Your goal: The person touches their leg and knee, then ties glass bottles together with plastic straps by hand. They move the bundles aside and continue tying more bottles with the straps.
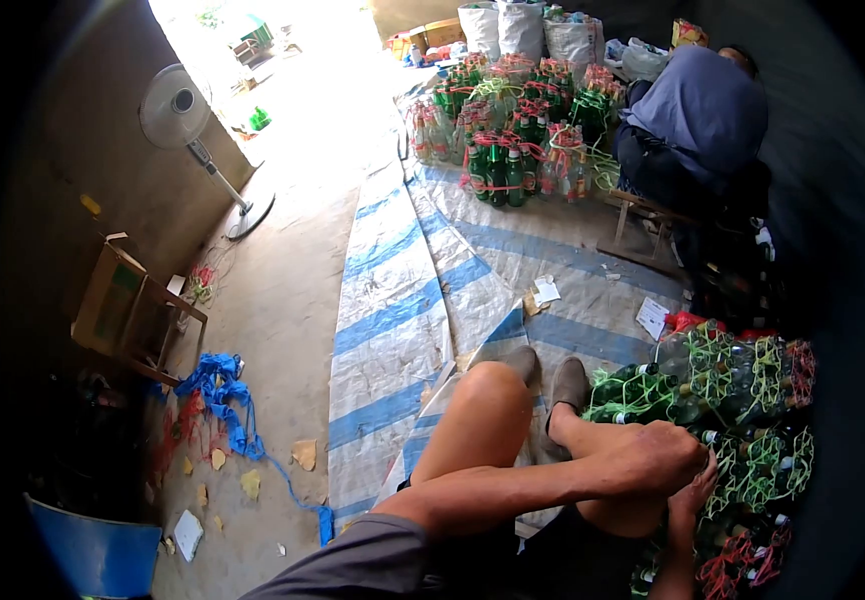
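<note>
My left hand reaches across my knee to the right side, with its fingers closed in a fist. Whatever it grips is hidden behind the knuckles. Just below it, my right hand is partly covered, its fingers curled close to the left hand's fingertips. I cannot make out what lies between the two hands. Both are beside glass bottles lying on their sides, bound in bundles with green string. Red string crosses the bottles nearest me.
Upright bundles of green bottles stand at the back, before white sacks. Another person sits bent over on a wooden stool. A striped tarp covers the floor. To the left are a standing fan and blue strapping.
</note>
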A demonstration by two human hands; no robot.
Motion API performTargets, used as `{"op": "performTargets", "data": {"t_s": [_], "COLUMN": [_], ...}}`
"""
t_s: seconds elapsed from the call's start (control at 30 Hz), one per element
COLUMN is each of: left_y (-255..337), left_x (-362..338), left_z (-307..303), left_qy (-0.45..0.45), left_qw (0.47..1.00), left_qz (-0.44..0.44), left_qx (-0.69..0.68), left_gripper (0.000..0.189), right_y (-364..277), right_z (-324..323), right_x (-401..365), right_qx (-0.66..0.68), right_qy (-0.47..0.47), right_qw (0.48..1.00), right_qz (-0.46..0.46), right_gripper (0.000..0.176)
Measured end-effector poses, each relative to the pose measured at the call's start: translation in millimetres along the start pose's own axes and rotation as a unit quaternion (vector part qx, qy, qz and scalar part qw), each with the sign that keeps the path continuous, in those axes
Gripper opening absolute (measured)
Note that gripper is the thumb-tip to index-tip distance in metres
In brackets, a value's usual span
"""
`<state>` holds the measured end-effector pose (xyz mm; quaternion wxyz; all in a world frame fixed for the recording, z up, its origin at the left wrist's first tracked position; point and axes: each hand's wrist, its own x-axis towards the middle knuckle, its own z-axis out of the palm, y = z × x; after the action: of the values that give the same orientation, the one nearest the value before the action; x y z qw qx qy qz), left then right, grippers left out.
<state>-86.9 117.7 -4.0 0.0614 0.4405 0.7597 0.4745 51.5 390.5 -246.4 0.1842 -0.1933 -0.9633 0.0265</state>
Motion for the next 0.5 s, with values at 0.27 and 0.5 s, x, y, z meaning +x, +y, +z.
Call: {"op": "performTargets", "data": {"t_s": [0.27, 0.5], "left_y": [-3.3, -6.2], "left_x": [5.3, -1.7], "left_z": [21.5, 7.8], "left_qy": [0.000, -0.104], "left_qw": [0.998, 0.994], "left_qz": [-0.007, -0.032], "left_qx": [0.069, -0.005], "left_gripper": [0.033, 0.058], "right_y": [-3.8, -6.8], "right_z": [-1.1, -6.0], "right_x": [-0.9, -0.3], "right_qx": [-0.014, -0.005], "right_qy": [-0.012, -0.005], "right_qw": [1.000, 1.000], "right_qz": [0.017, 0.021], "right_gripper": [0.084, 0.085]}}
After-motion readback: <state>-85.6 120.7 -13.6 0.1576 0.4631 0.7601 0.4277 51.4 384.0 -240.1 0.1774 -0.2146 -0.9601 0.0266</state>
